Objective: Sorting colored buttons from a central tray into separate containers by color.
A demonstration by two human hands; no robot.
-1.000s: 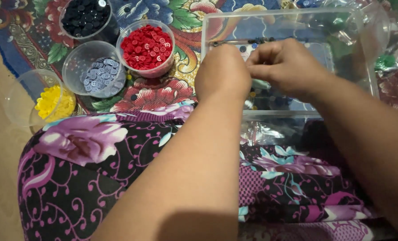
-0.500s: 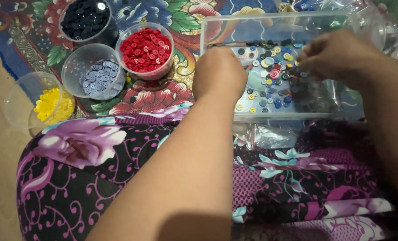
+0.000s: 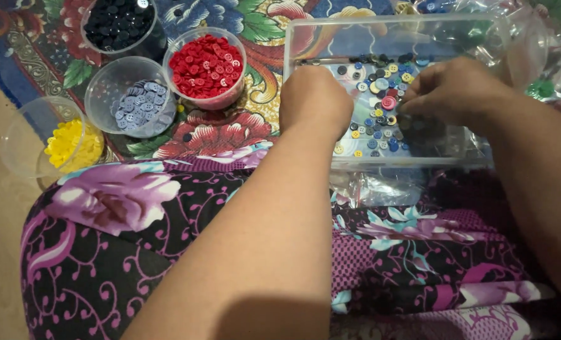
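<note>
Clear plastic tray (image 3: 305, 38) of mixed buttons (image 3: 381, 101) – left hand (image 3: 315, 101) fingers clenched, right hand (image 3: 453, 91) fingers' grip unclear

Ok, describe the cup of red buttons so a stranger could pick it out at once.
Start at the clear box that both hands reach into, then look just left of it on the flowered cloth. The red cup is the nearest of four clear cups there. The other cups hold black, grey-blue and yellow buttons.

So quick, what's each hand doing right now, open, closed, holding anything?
Left hand: curled closed over the clear tray; any hold is hidden.
Right hand: fingers bent down into the mixed buttons; grip cannot be told.
</note>
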